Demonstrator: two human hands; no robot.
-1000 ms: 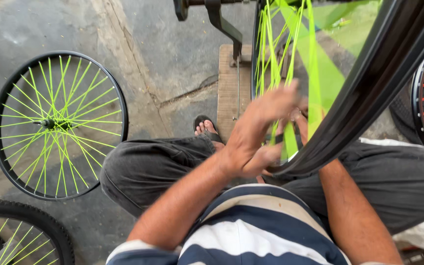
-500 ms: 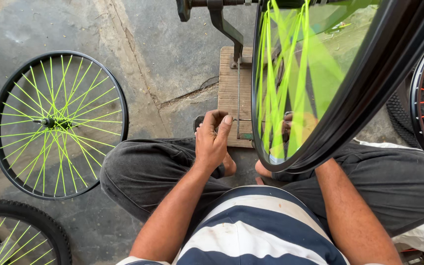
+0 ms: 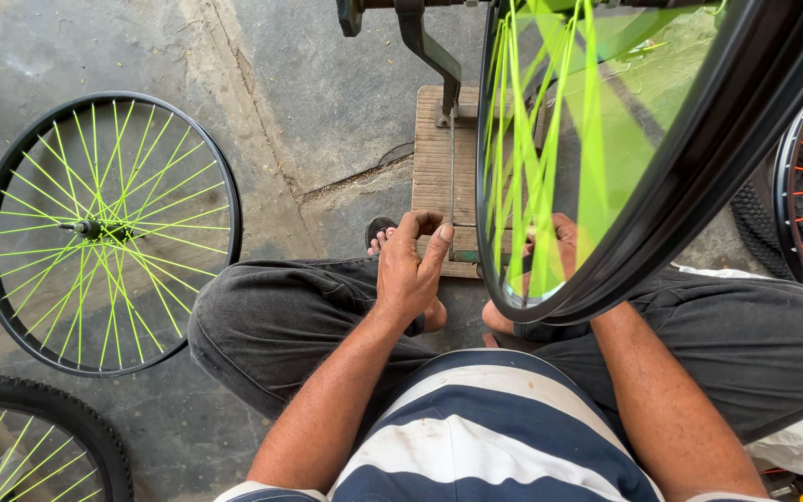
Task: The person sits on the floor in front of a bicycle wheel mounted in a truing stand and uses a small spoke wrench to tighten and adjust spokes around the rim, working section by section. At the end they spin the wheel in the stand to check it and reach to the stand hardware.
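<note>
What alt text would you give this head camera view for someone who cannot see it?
A seated person's right hand reaches behind a black bicycle wheel with neon-green spokes on a metal stand, while the left hand hovers beside it. Another black, green-spoked wheel lies on the concrete floor.

One head-worn view looks steeply down, close over the seated person's lap and concrete floor (image 3: 327,112).

I see my shirt (image 3: 476,437), broad navy and white stripes with short sleeves, at the six o'clock edge. My trousers (image 3: 271,325) are dark grey and creased. Both forearms are bare, no watch or rings, and a dark sandal (image 3: 379,229) sits near twelve o'clock of my knees.
</note>
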